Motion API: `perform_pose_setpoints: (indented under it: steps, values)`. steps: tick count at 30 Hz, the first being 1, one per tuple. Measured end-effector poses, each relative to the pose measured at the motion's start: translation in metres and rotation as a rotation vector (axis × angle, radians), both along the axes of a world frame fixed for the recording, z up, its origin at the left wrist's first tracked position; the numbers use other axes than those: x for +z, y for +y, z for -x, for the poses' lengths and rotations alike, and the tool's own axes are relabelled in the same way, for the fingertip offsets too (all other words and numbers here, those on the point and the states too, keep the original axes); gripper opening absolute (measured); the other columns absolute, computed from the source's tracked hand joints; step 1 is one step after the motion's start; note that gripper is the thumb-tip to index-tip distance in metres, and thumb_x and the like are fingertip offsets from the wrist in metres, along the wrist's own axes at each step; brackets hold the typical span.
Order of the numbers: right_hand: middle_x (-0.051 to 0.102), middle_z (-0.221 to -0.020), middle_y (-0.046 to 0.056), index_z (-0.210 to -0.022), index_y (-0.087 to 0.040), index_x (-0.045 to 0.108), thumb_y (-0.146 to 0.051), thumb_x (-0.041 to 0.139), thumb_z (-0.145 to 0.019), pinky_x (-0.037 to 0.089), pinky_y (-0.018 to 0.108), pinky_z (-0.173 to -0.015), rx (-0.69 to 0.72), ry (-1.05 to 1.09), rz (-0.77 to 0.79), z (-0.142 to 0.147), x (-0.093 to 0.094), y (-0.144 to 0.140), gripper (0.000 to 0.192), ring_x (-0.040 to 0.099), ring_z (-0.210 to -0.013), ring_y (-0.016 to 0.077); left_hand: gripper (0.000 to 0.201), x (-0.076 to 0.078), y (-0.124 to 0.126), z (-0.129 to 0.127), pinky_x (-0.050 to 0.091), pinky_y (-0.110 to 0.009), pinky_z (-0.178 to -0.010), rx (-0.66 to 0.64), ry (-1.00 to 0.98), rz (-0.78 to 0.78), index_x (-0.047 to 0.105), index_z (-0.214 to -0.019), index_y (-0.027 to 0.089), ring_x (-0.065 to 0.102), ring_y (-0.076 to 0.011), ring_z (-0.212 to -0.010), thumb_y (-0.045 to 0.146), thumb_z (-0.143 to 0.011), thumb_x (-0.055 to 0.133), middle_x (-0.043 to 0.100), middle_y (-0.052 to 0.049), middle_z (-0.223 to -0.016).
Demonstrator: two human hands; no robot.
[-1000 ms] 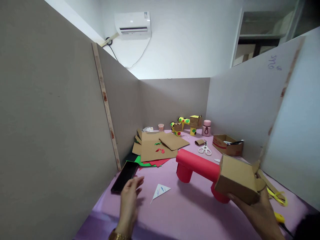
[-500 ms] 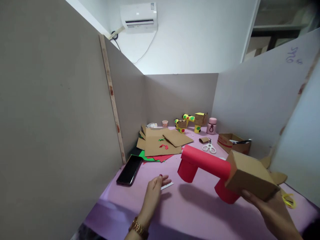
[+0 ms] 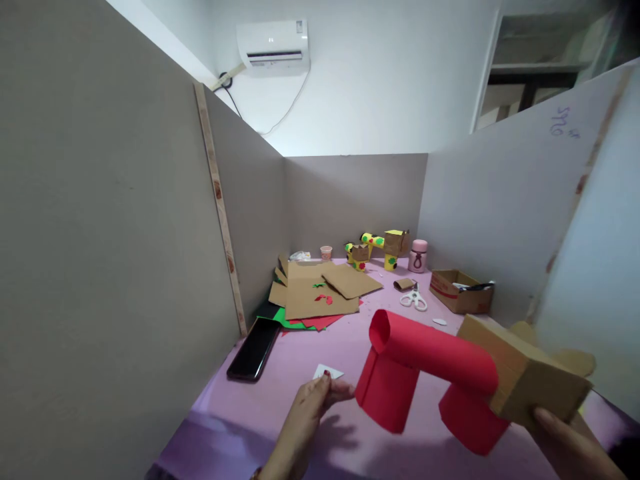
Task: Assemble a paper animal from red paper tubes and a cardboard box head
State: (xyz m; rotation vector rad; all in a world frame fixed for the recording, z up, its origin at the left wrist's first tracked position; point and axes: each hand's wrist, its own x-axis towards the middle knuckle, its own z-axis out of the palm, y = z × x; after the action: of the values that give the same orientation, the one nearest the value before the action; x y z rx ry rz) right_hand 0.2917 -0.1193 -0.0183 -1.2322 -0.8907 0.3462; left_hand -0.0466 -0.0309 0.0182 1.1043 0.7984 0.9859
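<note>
My right hand [image 3: 570, 443] grips the brown cardboard box head [image 3: 530, 380] of a paper animal, whose red tube body [image 3: 435, 350] and two red tube legs [image 3: 387, 393] hang lifted above the pink table [image 3: 280, 413]. My left hand [image 3: 313, 407] reaches forward at the lower middle, fingertips pinching the near corner of a small white paper triangle [image 3: 327, 372] just left of the front red leg.
A black phone [image 3: 253, 348] lies by the left partition. Cardboard sheets [image 3: 315, 290] over green and red paper sit farther back, with white scissors [image 3: 413, 299], an open cardboard box [image 3: 460, 291], a pink jar [image 3: 418, 256] and yellow paper animals [image 3: 377, 248]. Grey partitions wall three sides.
My right hand has lifted the red animal off the table and brought it nearer, tilted. My left hand moved right from near the phone to the white paper triangle and took hold of it.
</note>
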Motion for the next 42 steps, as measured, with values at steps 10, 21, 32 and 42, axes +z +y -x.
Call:
perform_pose_setpoints:
  steps: [10,21,32,42]
  values:
    - [0.048,-0.132,0.013,-0.140,-0.024,0.027,-0.046,0.082,-0.045,0.034,0.062,-0.098,-0.183,-0.067,0.051,0.025,0.030,-0.004,0.112,0.046,-0.115,0.0445,0.078,-0.017,0.022,0.014,0.034,-0.045,-0.103,0.212,-0.041,0.107,0.055,-0.121,0.015,0.056,-0.0297,-0.115,0.060,-0.059,0.070,0.064,-0.015,-0.118]
    - [0.027,-0.144,0.016,-0.145,-0.025,0.008,-0.041,0.079,-0.056,0.039,0.051,-0.098,-0.041,-0.128,-0.010,0.064,0.025,0.052,0.115,0.035,-0.129,0.0334,0.069,-0.031,0.028,0.009,0.045,-0.047,-0.093,0.200,0.056,0.145,0.071,-0.084,0.012,0.066,-0.0347,-0.093,0.069,-0.045,0.072,0.074,-0.016,-0.086]
    - [0.026,-0.143,0.018,-0.145,-0.023,-0.003,-0.045,0.078,-0.060,0.038,0.051,-0.098,-0.065,-0.181,0.033,0.076,0.010,0.054,0.120,0.033,-0.128,0.0333,0.067,-0.037,0.026,0.007,0.046,-0.043,-0.090,0.178,0.143,0.099,0.071,-0.090,0.012,0.069,-0.0301,-0.082,0.067,-0.051,0.070,0.075,-0.013,-0.082]
    - [0.029,-0.140,0.016,-0.145,-0.027,0.002,-0.042,0.079,-0.058,0.041,0.050,-0.095,-0.054,-0.029,-0.045,0.076,0.026,0.051,0.117,0.033,-0.129,0.0326,0.067,-0.045,0.033,0.010,0.047,-0.042,-0.087,0.186,0.161,0.052,0.070,-0.093,0.011,0.068,-0.0298,-0.084,0.067,-0.055,0.068,0.075,-0.014,-0.082]
